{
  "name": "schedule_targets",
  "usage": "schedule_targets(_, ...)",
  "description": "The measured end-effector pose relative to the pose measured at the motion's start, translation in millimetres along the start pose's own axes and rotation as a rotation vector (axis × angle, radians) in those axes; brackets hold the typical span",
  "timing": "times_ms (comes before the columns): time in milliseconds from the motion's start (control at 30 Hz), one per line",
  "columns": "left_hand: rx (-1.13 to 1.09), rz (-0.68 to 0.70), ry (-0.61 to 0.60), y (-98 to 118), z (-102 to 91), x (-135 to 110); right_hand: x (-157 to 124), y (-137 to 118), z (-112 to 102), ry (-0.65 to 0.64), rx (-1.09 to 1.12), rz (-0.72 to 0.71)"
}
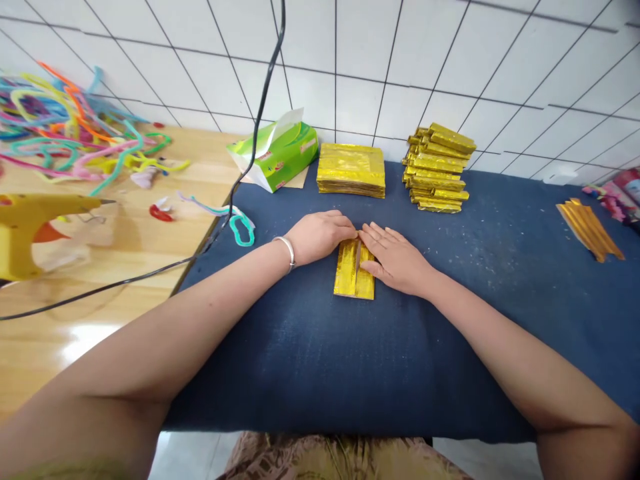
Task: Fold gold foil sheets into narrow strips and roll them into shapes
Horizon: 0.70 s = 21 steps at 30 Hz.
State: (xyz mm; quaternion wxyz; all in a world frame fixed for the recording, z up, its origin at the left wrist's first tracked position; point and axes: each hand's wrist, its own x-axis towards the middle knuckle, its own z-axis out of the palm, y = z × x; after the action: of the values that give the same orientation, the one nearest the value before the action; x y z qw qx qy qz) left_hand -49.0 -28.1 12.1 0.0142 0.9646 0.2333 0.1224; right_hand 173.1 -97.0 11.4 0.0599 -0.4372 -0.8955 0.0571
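A sheet of gold foil paper (345,275) lies on the dark blue cloth in front of me, its two sides folded in so that the edges run along a narrow gap down the middle. My left hand (320,238), with a silver bangle at the wrist, closes its fingers on the far left edge of the paper. Flat across the far right part rests my right hand (395,257), fingers stretched out and thumb apart. The fingers hide the paper's far end.
Behind the hands stand a stack of flat gold paper (351,170) and a pile of folded gold strips (437,170). A green tissue pack (290,155) is left of them. Further left are a yellow glue gun (30,227), its black cord (260,110) and colourful pipe cleaners (65,127).
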Motion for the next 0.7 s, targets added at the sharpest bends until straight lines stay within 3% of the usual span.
schedule_targets(300,-0.136,-0.04,-0.178,-3,-11.5,-34,-10,4,-3,-0.007,-0.094,0.056)
schedule_targets(700,-0.095,-0.171,-0.161,18,-12.2,-39,-18,8,-5,0.025,-0.131,0.049)
